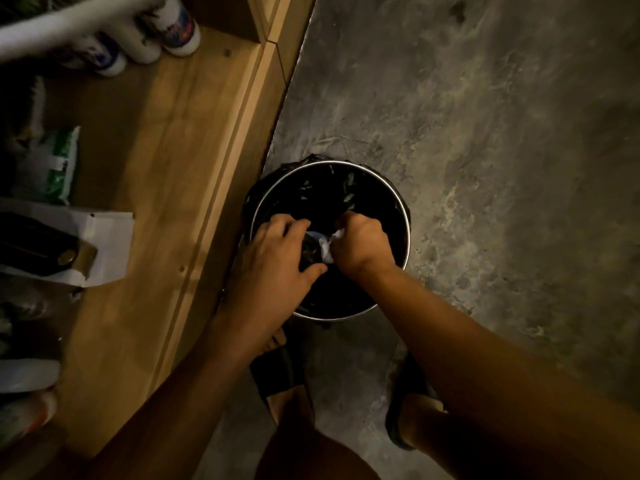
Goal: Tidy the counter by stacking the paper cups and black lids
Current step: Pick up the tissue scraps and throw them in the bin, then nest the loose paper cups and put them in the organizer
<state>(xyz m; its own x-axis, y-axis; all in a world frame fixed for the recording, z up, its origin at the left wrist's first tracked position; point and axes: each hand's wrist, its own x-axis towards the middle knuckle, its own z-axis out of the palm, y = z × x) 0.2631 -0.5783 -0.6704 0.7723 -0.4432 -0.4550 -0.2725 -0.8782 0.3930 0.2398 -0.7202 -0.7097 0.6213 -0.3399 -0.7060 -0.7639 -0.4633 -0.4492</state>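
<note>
A dim back-of-shop or café service area, judging by its fittings. A bare, mottled grey concrete floor point(485, 133) fills 2 o'clock; a round metal-rimmed bin with a black liner point(401, 209) stands beside a light wooden counter point(166, 161), with white printed bottles point(180, 32) at 11 o'clock.

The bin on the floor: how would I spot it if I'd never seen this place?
Follow the long wooden counter to its edge, then look down at the grey concrete floor. The bin stands there: round, shiny metal rim, black liner, both hands over it.
</note>
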